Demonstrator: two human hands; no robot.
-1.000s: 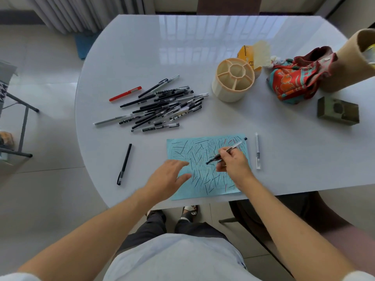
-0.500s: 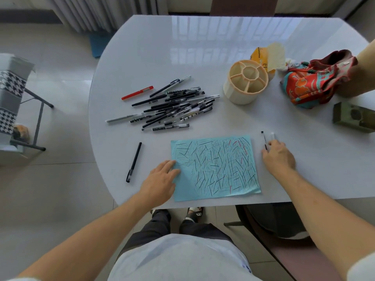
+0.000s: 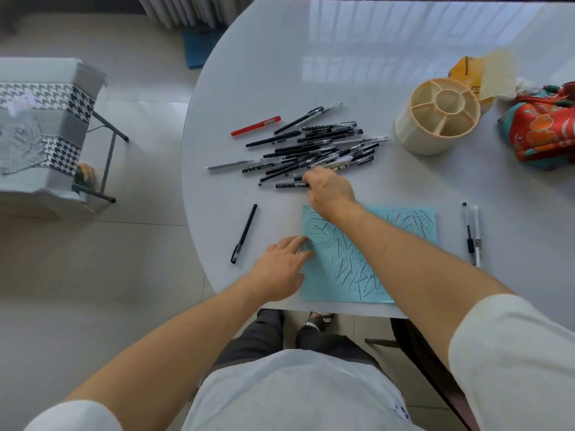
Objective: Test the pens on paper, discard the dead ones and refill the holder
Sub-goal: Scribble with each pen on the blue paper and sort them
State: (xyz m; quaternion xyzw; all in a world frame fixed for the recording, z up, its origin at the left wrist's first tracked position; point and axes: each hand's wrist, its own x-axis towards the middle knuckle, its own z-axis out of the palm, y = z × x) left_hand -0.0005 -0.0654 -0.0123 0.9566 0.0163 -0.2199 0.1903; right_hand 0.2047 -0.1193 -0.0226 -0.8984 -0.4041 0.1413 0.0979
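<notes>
A pile of several mostly black pens (image 3: 320, 144) lies on the white table (image 3: 280, 57), with a red pen (image 3: 255, 126) at its far left. My right hand (image 3: 329, 191) reaches across to the pile's near edge, and its curled fingers pinch the right end of the nearest black pen (image 3: 289, 185), which still lies on the table. My left hand (image 3: 280, 265) presses flat on the left edge of the scribbled blue paper (image 3: 404, 231). The cream pen holder (image 3: 441, 116) stands empty to the right of the pile.
Two pens (image 3: 473, 234) lie side by side right of the paper. One black pen (image 3: 244, 233) lies alone to its left. A patterned red fabric bag (image 3: 541, 132) and a yellow box (image 3: 466, 73) sit behind the holder. A houndstooth stool (image 3: 46, 119) stands off the table's left.
My right hand left a second pen beside the one right of the paper, then crossed over the paper to the pile. My left hand stayed on the paper's left edge.
</notes>
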